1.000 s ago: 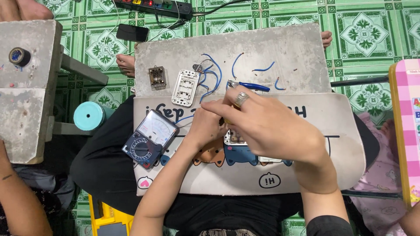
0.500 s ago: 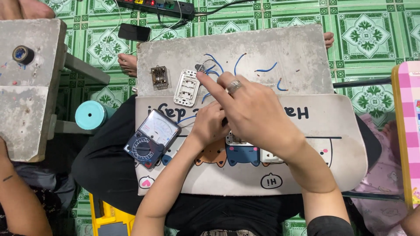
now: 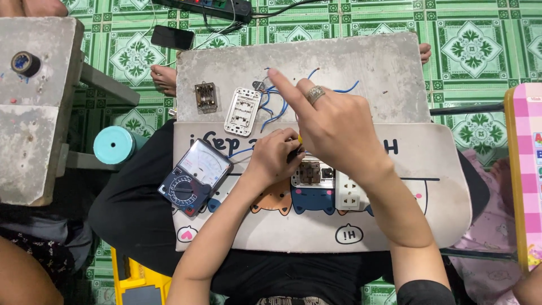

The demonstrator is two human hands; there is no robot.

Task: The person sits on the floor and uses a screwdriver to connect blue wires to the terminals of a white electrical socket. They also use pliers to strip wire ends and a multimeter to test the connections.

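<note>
Wires [image 3: 271, 107] — blue, loose — lie just beside right hand's [image 3: 333, 127] forefinger.

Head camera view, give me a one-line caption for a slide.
Right hand reaches toward blue wires while left hand holds a tool over a socket block, multimeter alongside.

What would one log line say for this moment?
left hand: grips yellow-tipped tool | right hand: forefinger extended over blue wires | white socket plate: beneath hands

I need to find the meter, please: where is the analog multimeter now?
In the head view, the analog multimeter lies on the left part of the white lap board, left of the left hand and below the white switch plate.
</note>
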